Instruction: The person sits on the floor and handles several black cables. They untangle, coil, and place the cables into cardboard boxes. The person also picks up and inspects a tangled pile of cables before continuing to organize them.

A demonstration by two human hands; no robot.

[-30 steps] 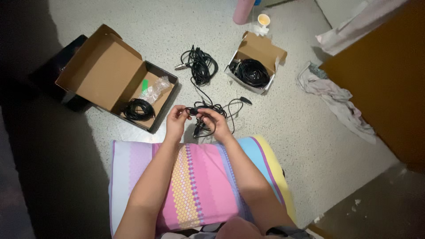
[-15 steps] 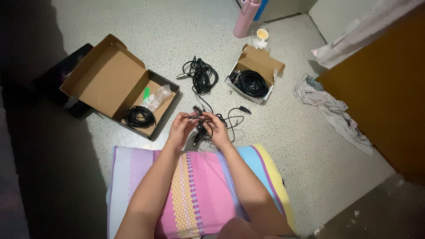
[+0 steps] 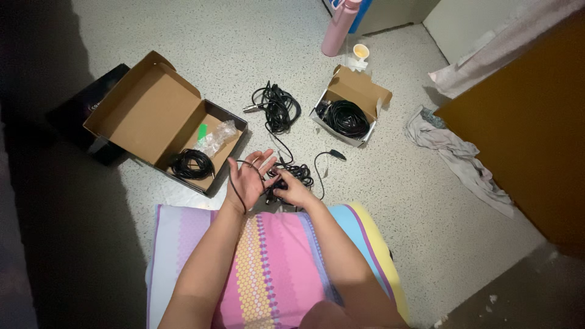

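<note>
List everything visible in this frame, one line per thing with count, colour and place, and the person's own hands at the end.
Large cardboard box: 1, brown, lid open, floor left.
Coiled cable: 1, black, inside the large box.
Clear plastic bag: 1, with a green item, inside the large box.
Loose cable bundle: 1, black, floor centre.
Small cardboard box: 1, brown, open, holds a black cable coil.
Bottle: 1, pink, floor top.
Small cup: 1, pale, beside the bottle.
Cloth: 1, grey-white, crumpled, floor right.
Pillow: 1, striped pink, yellow, blue, under the forearms.
Thin cable: 1, black, tangled at the hands.
Left hand: open palm, cable looped over it.
Right hand: grip on the thin cable.
</note>
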